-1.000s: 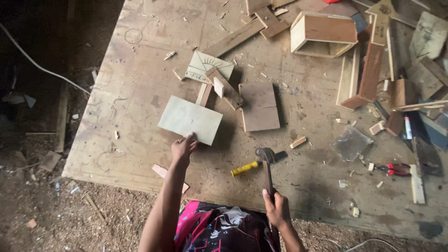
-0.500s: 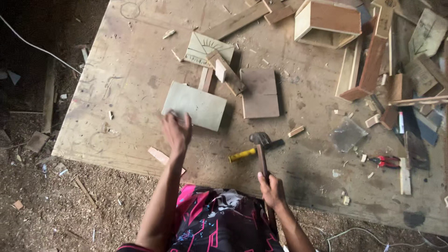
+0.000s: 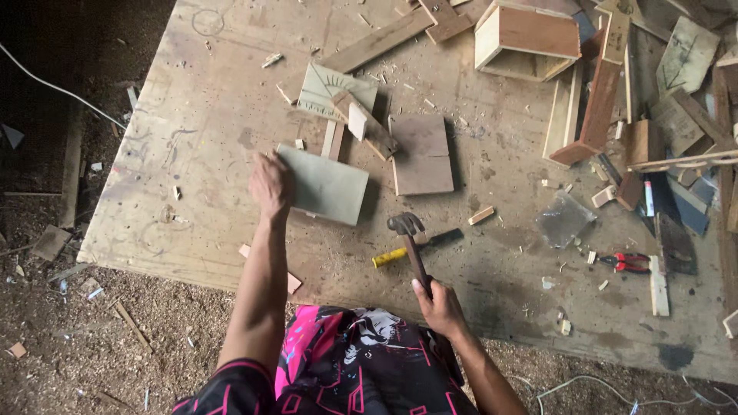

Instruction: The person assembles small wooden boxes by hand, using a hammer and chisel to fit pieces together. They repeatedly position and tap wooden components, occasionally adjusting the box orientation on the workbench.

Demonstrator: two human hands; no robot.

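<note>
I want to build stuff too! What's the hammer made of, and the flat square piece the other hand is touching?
The hammer in the right hand seems to have a dark, dull metal head and a brown handle, probably wood. The pale panel under the left hand looks like thin plywood or board: flat, matte, unpainted, with straight-cut edges.

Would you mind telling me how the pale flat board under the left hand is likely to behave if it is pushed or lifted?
The pale board looks thin, flat and straight-edged, so probably stiff and fairly light. Lying flat on the sawdust-strewn work surface, it would likely slide, not tip or roll. The left hand rests at its edge, where lifting seems easiest.
</note>
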